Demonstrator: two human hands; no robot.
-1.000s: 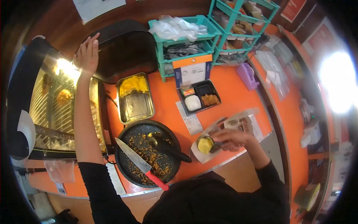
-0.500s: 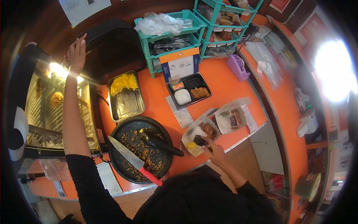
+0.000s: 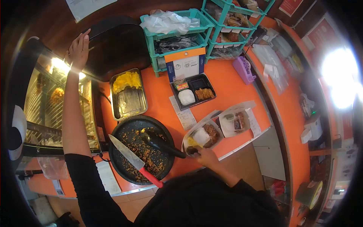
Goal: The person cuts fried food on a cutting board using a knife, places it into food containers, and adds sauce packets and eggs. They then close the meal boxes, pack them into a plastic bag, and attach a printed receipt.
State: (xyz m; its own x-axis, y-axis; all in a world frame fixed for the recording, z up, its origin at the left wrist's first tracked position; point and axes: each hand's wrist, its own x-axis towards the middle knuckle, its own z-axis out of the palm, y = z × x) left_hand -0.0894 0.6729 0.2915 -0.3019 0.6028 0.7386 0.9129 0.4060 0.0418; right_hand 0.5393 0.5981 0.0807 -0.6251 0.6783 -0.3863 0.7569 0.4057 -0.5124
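Note:
My right hand (image 3: 206, 157) is closed at the near-left end of an open paper food box (image 3: 216, 143), with a small dark item (image 3: 192, 150) at its fingertips. That box holds white rice (image 3: 200, 136), browned food and something yellow. Beside it stands a second open paper box (image 3: 227, 128) with a dark packet in it. My left hand (image 3: 78, 51) is raised, fingers stretched out, at the upper edge of the lit food warmer (image 3: 60, 108); whether it touches is unclear. Near my right hand, a pestle (image 3: 162, 145) rests in a wide stone mortar (image 3: 116, 160) of brown crumbs.
A red-handled knife (image 3: 128, 153) lies across the mortar. Behind are a metal tray (image 3: 130, 106) with yellow food and a black compartment box (image 3: 194, 84) with rice and fried food. Green basket racks (image 3: 177, 30), a purple tape dispenser (image 3: 244, 70) and a receipt (image 3: 184, 117) are farther back.
My right hand has moved left and slightly down with the dark item, from over the box's food to its near-left end. My left hand stays raised at the warmer.

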